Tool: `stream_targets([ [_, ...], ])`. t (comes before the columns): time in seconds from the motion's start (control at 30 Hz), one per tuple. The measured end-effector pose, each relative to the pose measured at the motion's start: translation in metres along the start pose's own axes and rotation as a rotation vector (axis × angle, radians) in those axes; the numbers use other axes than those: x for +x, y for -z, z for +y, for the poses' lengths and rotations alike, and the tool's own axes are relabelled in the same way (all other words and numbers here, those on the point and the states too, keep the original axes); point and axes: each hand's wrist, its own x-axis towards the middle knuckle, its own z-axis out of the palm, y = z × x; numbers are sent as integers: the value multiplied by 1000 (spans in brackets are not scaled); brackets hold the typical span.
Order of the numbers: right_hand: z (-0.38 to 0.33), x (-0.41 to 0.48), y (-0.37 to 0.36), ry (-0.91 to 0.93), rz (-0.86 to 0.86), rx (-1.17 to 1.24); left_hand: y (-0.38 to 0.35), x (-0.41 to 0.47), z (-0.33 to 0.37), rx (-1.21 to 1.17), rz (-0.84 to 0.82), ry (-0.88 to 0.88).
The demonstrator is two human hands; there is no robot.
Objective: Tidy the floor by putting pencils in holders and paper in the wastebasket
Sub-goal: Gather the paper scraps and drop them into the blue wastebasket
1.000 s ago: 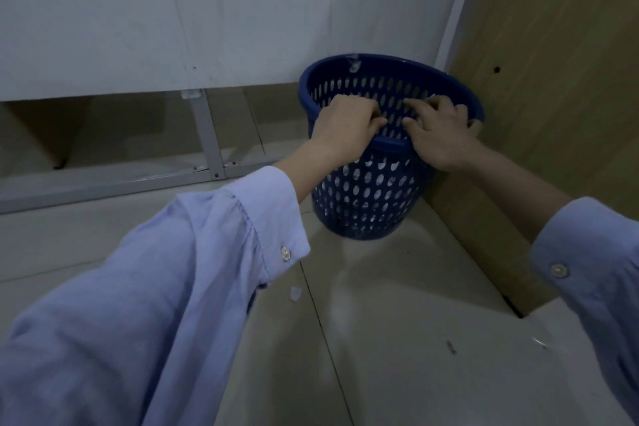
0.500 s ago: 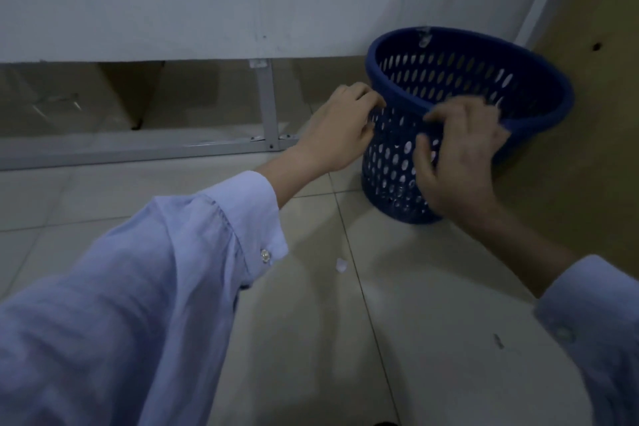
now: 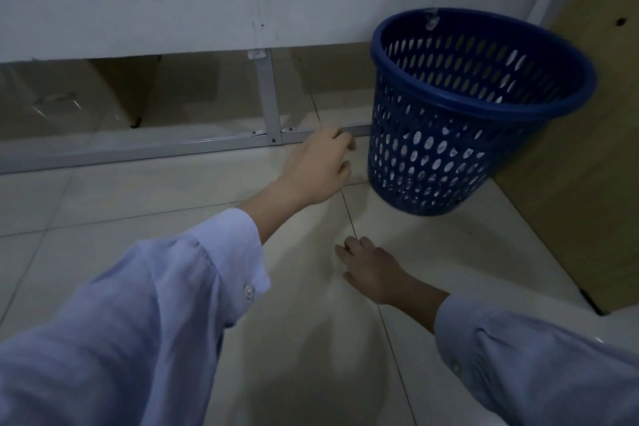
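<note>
A blue perforated wastebasket (image 3: 432, 156) stands on the tiled floor at the right, against a wooden panel. A bit of white shows through its lower holes. My left hand (image 3: 318, 166) hovers just left of the basket, apart from it, fingers loosely curled and holding nothing. My right hand (image 3: 370, 266) is down on the floor in front of the basket, bent fingertips touching the tile beside a grout line and thumb held apart from them. The small paper scrap seen earlier at that spot is hidden under those fingers. No pencils or holders are in view.
A white wall panel hangs above a grey metal frame (image 3: 269, 104) with a floor rail running left. A wooden cabinet side (image 3: 587, 156) closes off the right. Pale floor tiles (image 3: 138, 204) spread out to the left and front.
Both hands have let go of the wastebasket. The left hand drew back to the left; the right hand dropped to the floor over the small paper scrap. The view shifted left.
</note>
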Motion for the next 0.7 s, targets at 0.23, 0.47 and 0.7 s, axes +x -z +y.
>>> stream_targets([
  [0.23,2,8,-14,-32,78,44,-20,-25,-32,44,-126,111],
  [0.47,7,3,26,-13,251,176,-21,-34,-44,41,-135,171],
  [0.7,24,-15,157,38,833,75,-8,-22,-37,21,-56,167],
])
